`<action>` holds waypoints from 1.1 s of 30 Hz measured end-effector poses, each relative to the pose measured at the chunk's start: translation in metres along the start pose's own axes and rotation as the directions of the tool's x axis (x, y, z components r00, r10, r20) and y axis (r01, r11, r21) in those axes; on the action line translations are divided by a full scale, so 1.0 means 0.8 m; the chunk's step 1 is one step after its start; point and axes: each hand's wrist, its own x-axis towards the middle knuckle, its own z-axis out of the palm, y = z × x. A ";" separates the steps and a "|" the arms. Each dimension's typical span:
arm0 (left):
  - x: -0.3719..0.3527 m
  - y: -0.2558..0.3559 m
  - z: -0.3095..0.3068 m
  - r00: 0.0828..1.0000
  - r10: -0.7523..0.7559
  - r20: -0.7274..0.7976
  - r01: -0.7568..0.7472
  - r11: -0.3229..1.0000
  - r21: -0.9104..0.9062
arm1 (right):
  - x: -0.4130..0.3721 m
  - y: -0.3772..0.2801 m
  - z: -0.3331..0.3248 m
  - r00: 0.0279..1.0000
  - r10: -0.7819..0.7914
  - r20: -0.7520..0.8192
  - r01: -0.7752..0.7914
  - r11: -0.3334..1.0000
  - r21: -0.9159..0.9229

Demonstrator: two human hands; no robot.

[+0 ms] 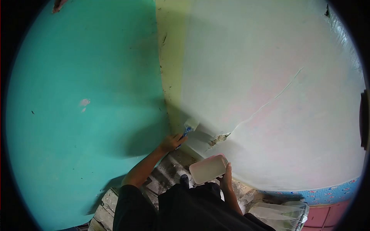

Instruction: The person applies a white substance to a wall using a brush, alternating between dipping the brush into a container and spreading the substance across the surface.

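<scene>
My left hand point(172, 143) is closed around the blue handle of a paintbrush point(189, 126). The pale bristles are at the white wall point(246, 77), near the corner where a yellowish strip point(174, 65) runs down beside the teal wall point(92, 127). In my right hand point(226, 175) is a shallow rectangular tub point(208, 169) with whitish contents, gripped by its right edge at waist height. A broken hole point(219, 140) in the white wall lies to the right of the brush, with a long crack rising from it.
Below me the floor point(169, 169) is stained and spattered. Pale worn boards or blocks point(108, 208) stand at the lower left. Clear plastic sheeting point(277, 213) lies at the lower right, near a blue patterned strip point(331, 192) and a pink panel point(325, 215).
</scene>
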 end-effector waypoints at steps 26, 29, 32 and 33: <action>0.447 -0.029 -0.432 0.689 0.332 -0.644 -0.302 0.940 0.160 | -0.039 -0.030 0.051 0.995 0.016 0.102 -0.013 0.999 -0.030; 0.383 -0.010 -0.316 0.778 0.393 -0.490 -0.282 0.916 0.287 | -0.039 -0.031 0.046 0.997 0.009 0.075 -0.008 1.000 -0.008; 0.292 0.040 -0.217 0.808 0.473 -0.352 -0.380 0.874 0.303 | -0.031 -0.024 0.030 0.998 -0.003 0.058 0.003 1.000 0.008; 0.262 0.053 -0.182 0.833 0.450 -0.321 -0.377 0.887 0.265 | -0.027 -0.020 0.023 0.999 -0.008 0.041 0.008 1.000 0.003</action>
